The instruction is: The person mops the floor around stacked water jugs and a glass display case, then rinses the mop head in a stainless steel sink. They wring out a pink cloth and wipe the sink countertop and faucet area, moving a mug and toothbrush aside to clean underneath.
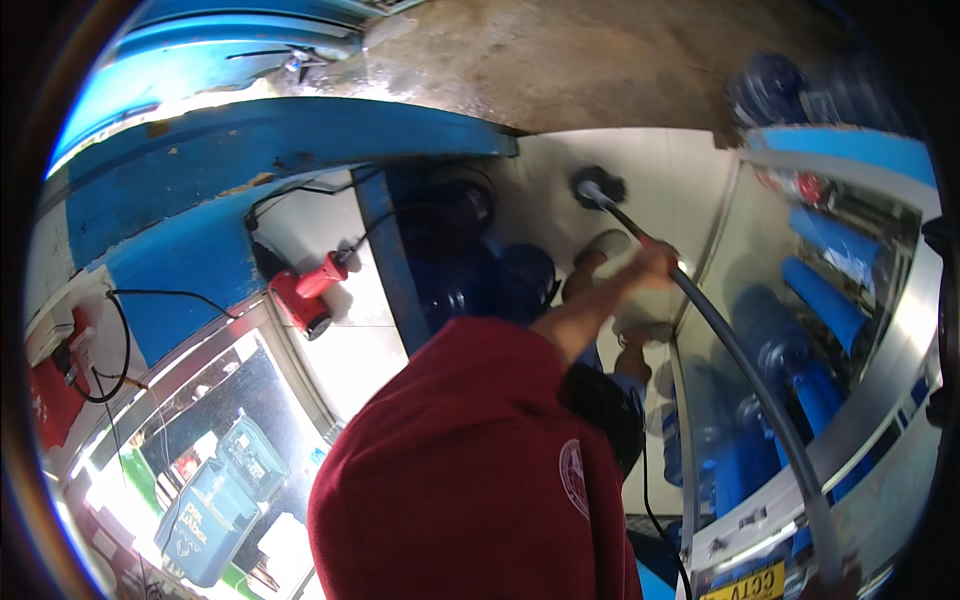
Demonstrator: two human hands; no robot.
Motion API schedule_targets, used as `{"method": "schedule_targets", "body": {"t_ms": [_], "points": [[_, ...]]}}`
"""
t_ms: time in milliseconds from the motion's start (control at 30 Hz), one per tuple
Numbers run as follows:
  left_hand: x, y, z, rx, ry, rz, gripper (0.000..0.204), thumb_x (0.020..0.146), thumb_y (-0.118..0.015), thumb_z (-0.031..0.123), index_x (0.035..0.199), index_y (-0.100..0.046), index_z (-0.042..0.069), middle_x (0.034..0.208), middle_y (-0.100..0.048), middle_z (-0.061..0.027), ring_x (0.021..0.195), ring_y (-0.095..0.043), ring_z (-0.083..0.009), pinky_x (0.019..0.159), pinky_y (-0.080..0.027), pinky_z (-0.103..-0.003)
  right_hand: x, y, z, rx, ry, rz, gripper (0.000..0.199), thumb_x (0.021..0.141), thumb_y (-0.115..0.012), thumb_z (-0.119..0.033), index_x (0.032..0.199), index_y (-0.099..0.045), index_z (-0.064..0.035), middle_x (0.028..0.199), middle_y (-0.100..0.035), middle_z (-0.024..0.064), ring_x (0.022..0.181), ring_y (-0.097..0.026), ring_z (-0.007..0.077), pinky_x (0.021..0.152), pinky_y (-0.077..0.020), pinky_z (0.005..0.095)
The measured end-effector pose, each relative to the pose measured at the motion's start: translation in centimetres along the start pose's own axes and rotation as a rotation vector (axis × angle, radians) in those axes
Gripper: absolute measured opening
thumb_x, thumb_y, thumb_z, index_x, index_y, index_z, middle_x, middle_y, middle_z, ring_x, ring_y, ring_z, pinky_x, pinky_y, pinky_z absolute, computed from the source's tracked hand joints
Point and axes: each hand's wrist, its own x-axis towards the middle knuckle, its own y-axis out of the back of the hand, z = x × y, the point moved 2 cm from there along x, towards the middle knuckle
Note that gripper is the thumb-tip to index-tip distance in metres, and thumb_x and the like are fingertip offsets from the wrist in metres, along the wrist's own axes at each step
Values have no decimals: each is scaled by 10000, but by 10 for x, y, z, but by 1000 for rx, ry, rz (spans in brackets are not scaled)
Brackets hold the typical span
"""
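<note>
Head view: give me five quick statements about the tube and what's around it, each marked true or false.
1. The left grip is closed around the dark tube. True.
2. The head on the tube's far end is bright yellow. False: it is black.
3. The power tool is green. False: it is red and black.
4. Blue bottles show at the picture's upper right. True.
5. The shirt is maroon. True.

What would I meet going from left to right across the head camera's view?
Black plug → red-and-black handheld tool → cluster of dark blue bottles → round dark brush head → hand gripping a long dark tube → blue cylinder.
</note>
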Motion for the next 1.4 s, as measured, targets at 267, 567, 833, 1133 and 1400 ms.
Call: {"method": "schedule_targets", "body": {"t_ms": [267, 567, 833, 1133, 1400], "points": [[-26, 114, -52, 335, 289, 174, 196, 709, -717, 277, 850, -671, 148, 976, -657, -92, 1033, -607, -328, 885, -509, -439, -24, 6, -87, 402, 163, -118, 195, 925, -693, -240, 819, -621, -94, 748, -581, 2, 625, -565, 156, 582, -486, 297], [-77, 76, 112, 96, -245, -230, 139, 659, -692, 241, 690, -652, 111, 749, -669, -89, 798, -665, -308, 696, -521, -440, -168, 96, 69, -28, -307, 49, 637, 797, -546, -773, 656, -611, -155, 587, -515, 29, 493, -494, 257, 505, -386, 407], [-95, 28, 129, 196, -297, -666, 225, 688, -660, 317, 646, -636, 97, 674, -647, -135, 726, -667, -352, 667, -516, -462, -189, 166, 50, -146, -244, 121, 348, 871, -630, -383, 615, -558, -160, 554, -471, 27, 463, -430, 276, 473, -331, 430], [-100, 42, -6, 140, 33, -349, 192, 667, -678, 223, 828, -672, 119, 853, -686, -115, 869, -669, -336, 732, -522, -439, -112, 130, -51, 40, -124, 118, 90, 913, -682, -217, 899, -744, -153, 724, -639, -33, 600, -633, 138, 617, -569, 292], [-83, 84, -56, 296, 287, -135, 207, 753, -681, 307, 927, -698, 194, 1062, -676, -71, 1036, -643, -307, 855, -532, -433, -103, 151, -107, 113, -174, 46, 118, 912, -705, -262, 1010, -747, -211, 666, -540, -52, 609, -537, 108, 645, -513, 262]]}}
